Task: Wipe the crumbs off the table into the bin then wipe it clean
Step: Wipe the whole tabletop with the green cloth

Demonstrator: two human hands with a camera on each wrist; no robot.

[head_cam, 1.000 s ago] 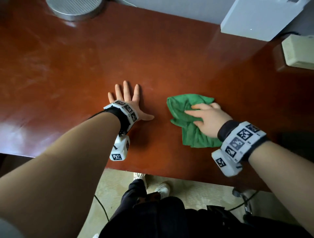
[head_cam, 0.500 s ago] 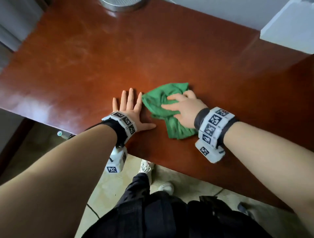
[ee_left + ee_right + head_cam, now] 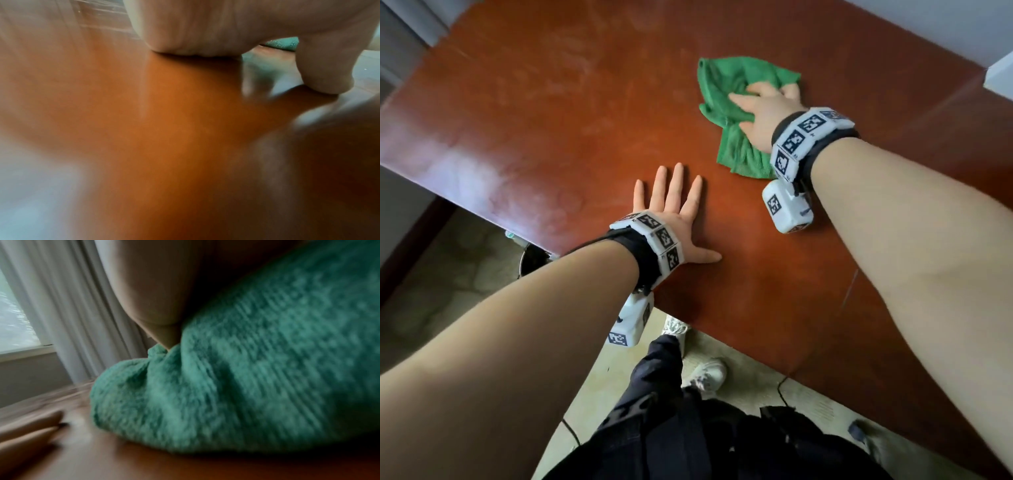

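1. The bin (image 3: 534, 262) is mostly hidden under the table's near-left edge, at 8 o'clock from the left hand; only a dark rim is seen. Crumbs cannot be made out on the table (image 3: 551, 137).
2. Both wrist views are blurred. In the left wrist view only the heel of the palm, the thumb and a sliver of cloth are resolved.
3. The green cloth (image 3: 726, 99) lies bunched on the far part of the table, at 1 o'clock from the left hand and well apart from it. Part of it is covered by the right hand (image 3: 763, 109).
4. The right hand is laid over the cloth, arm extended; the thumb is seen pressed into its folds. Whether the fingers are curled cannot be told.
5. The left hand (image 3: 674, 212) is laid flat on the table near the front edge, fingers spread and straight, thumb pointed to 3 o'clock.
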